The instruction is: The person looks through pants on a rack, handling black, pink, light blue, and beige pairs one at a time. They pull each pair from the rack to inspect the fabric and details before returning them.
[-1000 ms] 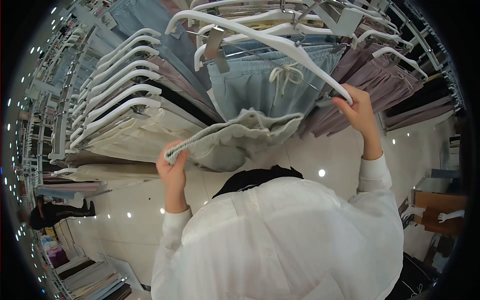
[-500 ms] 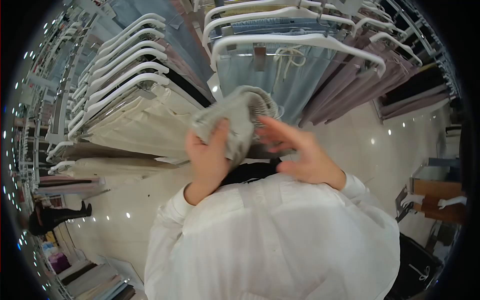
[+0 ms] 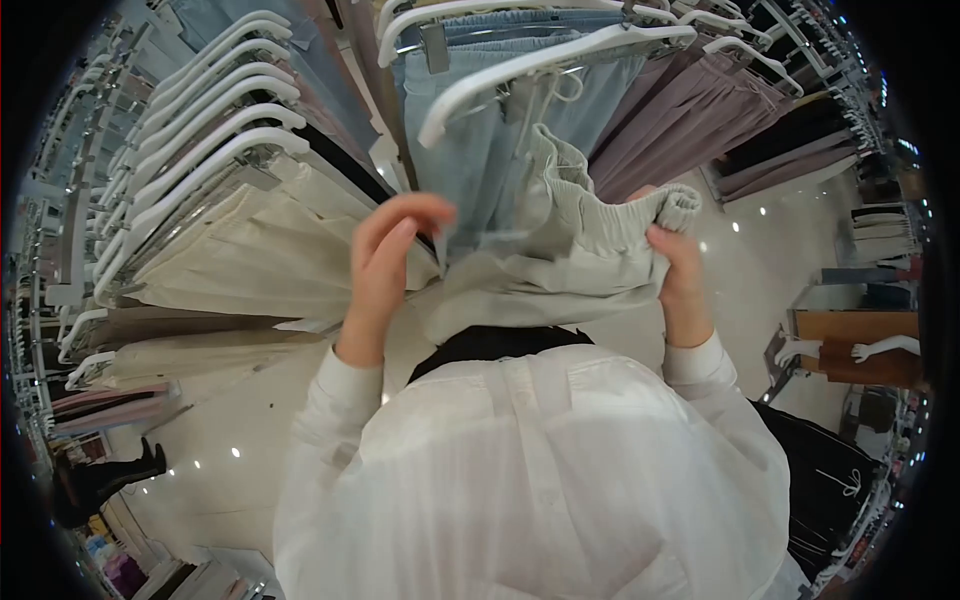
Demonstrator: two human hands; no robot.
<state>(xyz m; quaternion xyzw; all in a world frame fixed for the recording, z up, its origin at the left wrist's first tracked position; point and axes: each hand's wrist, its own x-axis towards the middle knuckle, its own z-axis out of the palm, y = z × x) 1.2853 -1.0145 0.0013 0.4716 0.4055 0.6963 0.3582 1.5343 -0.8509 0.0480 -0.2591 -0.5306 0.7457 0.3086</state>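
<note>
Pale grey-green trousers (image 3: 590, 235) with a gathered elastic waistband spread out in front of my body. My right hand (image 3: 682, 262) grips one end of that waistband, thumb in front, the other fingers partly hidden by the cloth. To the left, my left hand (image 3: 388, 250) is raised apart from the trousers, its fingers bent and slightly blurred, with nothing visible in them. Above the trousers, the nearest white hanger (image 3: 550, 65) slants across light blue trousers (image 3: 465, 150) on the rack. The far end of the waistband rises close beneath this hanger.
On the left, several white hangers (image 3: 215, 150) carry cream trousers (image 3: 250, 250). Mauve trousers (image 3: 690, 120) hang to the right. A glossy tiled floor (image 3: 210, 430) lies below. At far left, a person's dark-clad legs (image 3: 115, 475) show; a brown display (image 3: 850, 340) stands at the right.
The bunched trousers have been opened out and shifted right. My right hand now grips the waistband, while my left hand has let go and risen. The front hanger has tilted.
</note>
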